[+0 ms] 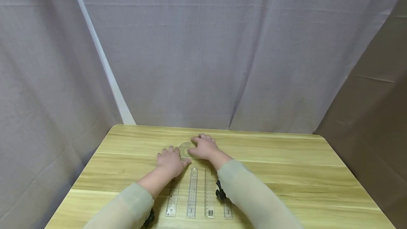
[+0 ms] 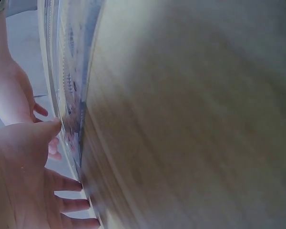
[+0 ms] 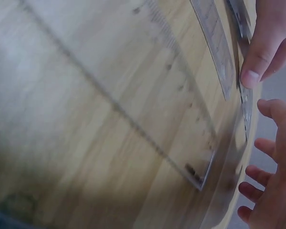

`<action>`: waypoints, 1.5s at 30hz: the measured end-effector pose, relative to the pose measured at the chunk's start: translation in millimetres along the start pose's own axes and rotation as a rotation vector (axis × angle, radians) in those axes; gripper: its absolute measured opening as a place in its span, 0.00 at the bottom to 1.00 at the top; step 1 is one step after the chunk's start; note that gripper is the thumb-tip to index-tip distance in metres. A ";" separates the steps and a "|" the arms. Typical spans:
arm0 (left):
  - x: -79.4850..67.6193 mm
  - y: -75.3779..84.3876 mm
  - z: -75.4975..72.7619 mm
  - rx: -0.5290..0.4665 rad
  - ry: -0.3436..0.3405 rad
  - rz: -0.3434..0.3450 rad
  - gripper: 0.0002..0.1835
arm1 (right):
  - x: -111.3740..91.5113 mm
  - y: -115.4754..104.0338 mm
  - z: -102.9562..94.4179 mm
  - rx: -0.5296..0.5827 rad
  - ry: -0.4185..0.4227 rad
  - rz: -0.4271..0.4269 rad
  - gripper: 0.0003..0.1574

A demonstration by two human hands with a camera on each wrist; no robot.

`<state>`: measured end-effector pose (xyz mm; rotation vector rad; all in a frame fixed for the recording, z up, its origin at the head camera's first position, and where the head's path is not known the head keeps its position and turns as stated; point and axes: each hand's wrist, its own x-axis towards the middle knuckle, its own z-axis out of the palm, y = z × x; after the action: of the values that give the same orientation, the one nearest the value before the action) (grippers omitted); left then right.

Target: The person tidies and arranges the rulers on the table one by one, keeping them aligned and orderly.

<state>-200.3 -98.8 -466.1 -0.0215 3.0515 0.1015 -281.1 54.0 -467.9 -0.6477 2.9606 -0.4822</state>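
Observation:
A clear, half-round protractor (image 1: 182, 150) lies flat on the wooden table between the two hands. My left hand (image 1: 170, 161) rests at its left side, fingers spread and thumb against the lower end. In the right wrist view the left thumb (image 3: 250, 78) presses on the protractor's edge. My right hand (image 1: 204, 146) is at the protractor's right side, its fingers apart and loosely bent. Closer to me lie several clear rulers, among them one with a star (image 1: 171, 204), a narrow one (image 1: 192, 193) and one with a dark square mark (image 1: 209, 197). The right sleeve partly covers another ruler (image 1: 228, 210).
The table (image 1: 292, 165) has a pale wood grain and rounded far corners. Grey curtains (image 1: 190, 63) hang behind it and at the sides, with a light gap at the left. Dark wrist devices (image 1: 220, 191) show under the sleeves.

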 end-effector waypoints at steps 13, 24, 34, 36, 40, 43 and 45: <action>-1.9 3.5 0.3 0.019 -0.001 0.000 0.48 | 1.2 -4.4 3.6 -0.044 -0.018 0.031 0.41; -2.5 4.2 -0.9 0.013 -0.004 -0.006 0.47 | 1.7 -7.0 5.5 -0.067 -0.034 0.048 0.41; -2.0 5.7 -0.9 0.010 -0.011 -0.017 0.47 | 3.2 -7.1 4.8 -0.034 -0.027 0.063 0.37; -2.0 6.2 -0.6 0.005 -0.017 -0.018 0.47 | 3.4 -7.6 2.9 -0.013 -0.027 0.071 0.35; -1.6 7.0 1.7 -0.008 -0.024 -0.019 0.48 | 3.0 -8.3 -0.6 0.022 -0.024 0.087 0.31; -1.9 7.6 1.9 -0.015 -0.029 -0.022 0.48 | 2.9 -7.8 -2.1 0.036 -0.019 0.096 0.30; -2.1 8.2 0.9 -0.016 -0.034 -0.024 0.48 | 2.9 -7.2 -3.1 0.048 -0.010 0.101 0.29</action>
<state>-198.2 -90.5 -466.3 -0.0564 3.0155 0.1228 -281.3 47.5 -462.7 -0.4918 2.9439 -0.5383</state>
